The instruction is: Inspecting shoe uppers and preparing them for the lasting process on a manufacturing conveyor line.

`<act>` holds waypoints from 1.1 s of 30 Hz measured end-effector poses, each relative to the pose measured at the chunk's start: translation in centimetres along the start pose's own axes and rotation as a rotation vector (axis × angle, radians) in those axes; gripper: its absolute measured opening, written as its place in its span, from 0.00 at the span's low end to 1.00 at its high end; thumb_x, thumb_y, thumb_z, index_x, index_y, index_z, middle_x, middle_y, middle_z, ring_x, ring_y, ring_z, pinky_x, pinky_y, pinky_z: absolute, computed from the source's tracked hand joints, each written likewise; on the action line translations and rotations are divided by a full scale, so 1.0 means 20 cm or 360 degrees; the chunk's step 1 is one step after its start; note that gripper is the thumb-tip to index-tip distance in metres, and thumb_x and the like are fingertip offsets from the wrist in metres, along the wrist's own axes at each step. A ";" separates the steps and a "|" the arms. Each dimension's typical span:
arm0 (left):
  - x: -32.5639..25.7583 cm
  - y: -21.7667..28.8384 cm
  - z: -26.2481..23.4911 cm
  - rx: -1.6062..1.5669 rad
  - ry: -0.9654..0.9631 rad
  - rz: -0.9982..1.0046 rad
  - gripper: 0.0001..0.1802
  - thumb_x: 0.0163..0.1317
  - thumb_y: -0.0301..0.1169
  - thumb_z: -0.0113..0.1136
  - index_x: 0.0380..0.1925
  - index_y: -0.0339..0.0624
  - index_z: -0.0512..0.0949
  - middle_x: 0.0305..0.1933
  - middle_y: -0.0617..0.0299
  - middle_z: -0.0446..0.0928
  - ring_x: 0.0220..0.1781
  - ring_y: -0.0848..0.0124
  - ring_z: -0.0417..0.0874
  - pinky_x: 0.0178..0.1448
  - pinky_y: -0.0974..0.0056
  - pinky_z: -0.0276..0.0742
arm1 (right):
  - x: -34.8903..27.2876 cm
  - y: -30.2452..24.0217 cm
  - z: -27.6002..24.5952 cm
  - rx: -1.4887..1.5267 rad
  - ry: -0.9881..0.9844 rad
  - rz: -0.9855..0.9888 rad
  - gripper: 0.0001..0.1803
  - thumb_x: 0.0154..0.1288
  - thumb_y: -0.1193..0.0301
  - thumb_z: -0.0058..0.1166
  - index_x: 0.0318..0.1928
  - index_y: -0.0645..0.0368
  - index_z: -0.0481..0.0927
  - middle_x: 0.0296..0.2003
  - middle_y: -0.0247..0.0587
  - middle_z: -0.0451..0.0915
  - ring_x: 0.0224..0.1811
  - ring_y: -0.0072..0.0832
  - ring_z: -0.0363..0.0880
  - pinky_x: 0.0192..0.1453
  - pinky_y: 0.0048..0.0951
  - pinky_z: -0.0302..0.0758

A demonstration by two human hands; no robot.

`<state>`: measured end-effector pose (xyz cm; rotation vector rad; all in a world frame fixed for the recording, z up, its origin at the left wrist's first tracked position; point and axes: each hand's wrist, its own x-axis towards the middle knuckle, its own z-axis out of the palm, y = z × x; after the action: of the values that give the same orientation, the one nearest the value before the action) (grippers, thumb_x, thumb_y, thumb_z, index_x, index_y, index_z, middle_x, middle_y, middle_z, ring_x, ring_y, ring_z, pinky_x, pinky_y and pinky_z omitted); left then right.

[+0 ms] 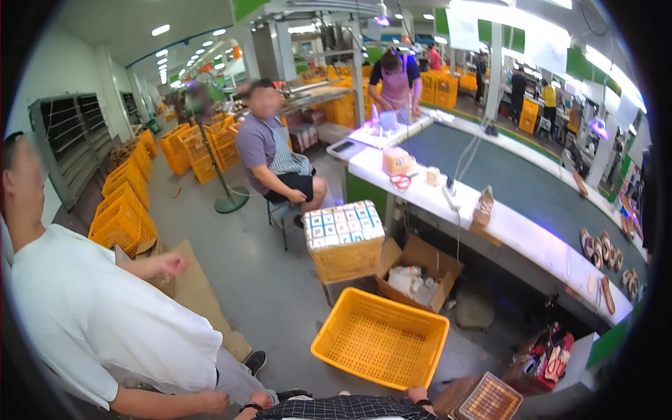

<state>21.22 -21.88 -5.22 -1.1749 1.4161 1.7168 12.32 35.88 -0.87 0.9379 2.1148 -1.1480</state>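
At the lower edge, my left hand (261,400) rests at the left side of the dark checked cloth (336,408) over my lap, beside a standing person's hand. My right hand (418,395) lies at the cloth's right side, just below the near rim of a yellow plastic crate (325,336). Each wrist wears a dark band. Both hands are small in view and their fingers are mostly hidden, so I cannot make out their grip. Nothing shows in the crate's perforated bottom.
A person in a white shirt (119,301) stands close on my left. Beyond the crate are a tile-patterned stool (343,227), a cardboard box (444,262) with white bags, and a seated person (269,147). A conveyor bench (532,259) bearing shoes runs along the right, above a woven stool (492,399).
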 end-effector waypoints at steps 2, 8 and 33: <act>0.03 -0.04 -0.03 -0.0049 -0.0221 -0.0059 0.12 0.62 0.35 0.41 0.30 0.39 0.71 0.22 0.54 0.69 0.23 0.58 0.73 0.30 0.54 0.73 | 0.17 0.08 0.07 -0.0388 -0.0128 -0.0079 0.16 0.51 0.63 0.57 0.33 0.62 0.84 0.29 0.44 0.84 0.36 0.33 0.84 0.43 0.31 0.79; 0.12 -0.04 0.03 0.0212 0.0282 0.0062 0.12 0.61 0.35 0.47 0.34 0.36 0.74 0.29 0.50 0.77 0.30 0.56 0.80 0.37 0.52 0.77 | 0.42 -0.11 0.07 -0.0983 -0.0018 -0.0360 0.17 0.51 0.57 0.55 0.36 0.56 0.84 0.36 0.46 0.83 0.43 0.37 0.81 0.47 0.35 0.77; 0.03 -0.10 -0.01 0.2418 0.0243 0.0837 0.14 0.55 0.43 0.57 0.38 0.50 0.81 0.39 0.53 0.82 0.43 0.54 0.82 0.46 0.54 0.76 | 0.21 -0.30 0.07 -0.1137 0.0010 -0.0231 0.16 0.58 0.57 0.49 0.35 0.53 0.84 0.35 0.45 0.83 0.40 0.41 0.81 0.44 0.41 0.77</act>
<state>22.80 -21.65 -6.54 -0.0435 2.4563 0.3327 5.36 33.57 -1.80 0.4544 2.3611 -0.3702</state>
